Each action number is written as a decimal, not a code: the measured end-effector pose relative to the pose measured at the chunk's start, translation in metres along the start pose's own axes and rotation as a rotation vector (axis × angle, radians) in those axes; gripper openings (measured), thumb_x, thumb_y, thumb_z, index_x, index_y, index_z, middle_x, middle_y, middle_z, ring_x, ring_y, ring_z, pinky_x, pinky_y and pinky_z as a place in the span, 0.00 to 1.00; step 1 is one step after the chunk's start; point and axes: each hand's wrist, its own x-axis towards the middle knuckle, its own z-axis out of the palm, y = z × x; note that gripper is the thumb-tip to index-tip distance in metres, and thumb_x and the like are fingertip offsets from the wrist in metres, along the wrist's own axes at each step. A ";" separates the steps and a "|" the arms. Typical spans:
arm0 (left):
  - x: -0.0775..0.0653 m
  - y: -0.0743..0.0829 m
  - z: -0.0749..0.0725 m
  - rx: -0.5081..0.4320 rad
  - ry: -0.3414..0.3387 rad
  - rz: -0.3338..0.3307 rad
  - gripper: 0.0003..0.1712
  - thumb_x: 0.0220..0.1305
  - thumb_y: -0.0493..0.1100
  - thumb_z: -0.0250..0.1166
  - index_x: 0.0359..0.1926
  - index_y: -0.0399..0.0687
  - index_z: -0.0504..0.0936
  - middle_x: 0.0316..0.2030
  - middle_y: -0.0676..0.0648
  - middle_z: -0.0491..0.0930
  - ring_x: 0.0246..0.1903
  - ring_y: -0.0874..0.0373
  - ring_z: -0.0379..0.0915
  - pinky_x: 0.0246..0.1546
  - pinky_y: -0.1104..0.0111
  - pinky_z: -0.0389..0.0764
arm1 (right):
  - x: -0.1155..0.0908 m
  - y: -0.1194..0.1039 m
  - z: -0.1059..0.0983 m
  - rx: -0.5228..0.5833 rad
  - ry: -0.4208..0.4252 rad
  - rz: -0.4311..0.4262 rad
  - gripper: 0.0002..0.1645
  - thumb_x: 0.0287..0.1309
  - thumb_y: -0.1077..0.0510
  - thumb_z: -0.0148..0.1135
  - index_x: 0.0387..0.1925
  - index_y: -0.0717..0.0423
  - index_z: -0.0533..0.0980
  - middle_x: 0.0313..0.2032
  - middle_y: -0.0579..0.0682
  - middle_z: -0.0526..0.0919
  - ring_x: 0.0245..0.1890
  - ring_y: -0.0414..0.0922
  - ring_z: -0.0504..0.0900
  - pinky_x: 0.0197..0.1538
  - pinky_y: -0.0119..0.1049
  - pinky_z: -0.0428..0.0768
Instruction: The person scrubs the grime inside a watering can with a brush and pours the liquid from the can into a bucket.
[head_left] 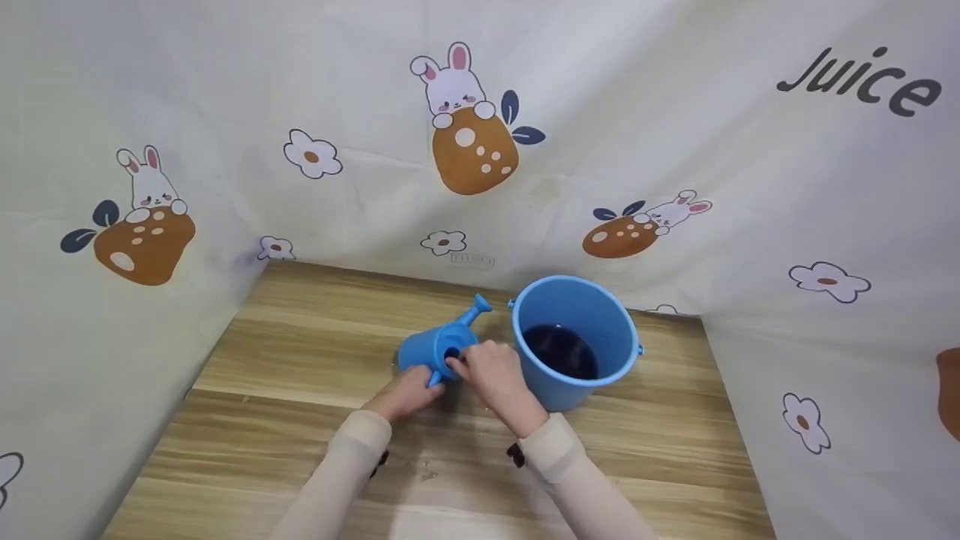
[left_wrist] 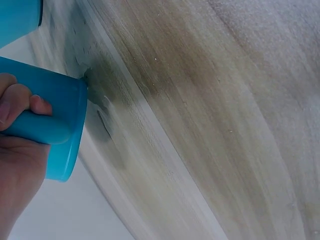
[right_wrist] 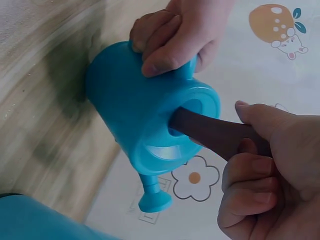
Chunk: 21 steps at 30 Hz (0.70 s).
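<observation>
By its handle, my left hand grips a blue watering can, whose spout points to the far right in the head view. The curled fingers round that handle show in the left wrist view. A dark brown, handle-like piece is pinched between thumb and fingers of my right hand. Its far end goes into the opening on top of the watering can and is hidden inside. To the right of both hands stands a blue bucket with dark liquid in it.
The wood-grain tabletop has a few small wet spots near the front. Pale cloth walls printed with rabbits and flowers close off the back and both sides. The bucket stands near the back wall.
</observation>
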 end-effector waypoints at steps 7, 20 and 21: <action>0.000 -0.001 0.000 -0.017 -0.010 -0.007 0.21 0.67 0.42 0.57 0.17 0.54 0.62 0.15 0.56 0.60 0.17 0.63 0.58 0.21 0.71 0.62 | -0.001 -0.001 -0.005 -0.017 0.100 -0.036 0.32 0.63 0.40 0.62 0.09 0.49 0.63 0.11 0.41 0.52 0.11 0.40 0.60 0.17 0.34 0.62; 0.000 -0.003 0.001 0.013 0.015 0.056 0.20 0.62 0.42 0.56 0.16 0.54 0.60 0.15 0.57 0.58 0.17 0.63 0.55 0.22 0.71 0.59 | -0.002 0.004 0.027 -0.027 0.252 -0.067 0.29 0.62 0.44 0.64 0.10 0.49 0.68 0.10 0.42 0.58 0.09 0.43 0.68 0.15 0.35 0.66; 0.000 -0.003 0.001 0.015 0.016 0.061 0.20 0.62 0.42 0.56 0.16 0.54 0.60 0.14 0.57 0.58 0.16 0.63 0.55 0.22 0.71 0.59 | -0.002 0.004 0.030 -0.028 0.256 -0.068 0.28 0.61 0.44 0.64 0.10 0.49 0.68 0.10 0.41 0.58 0.09 0.42 0.67 0.15 0.35 0.67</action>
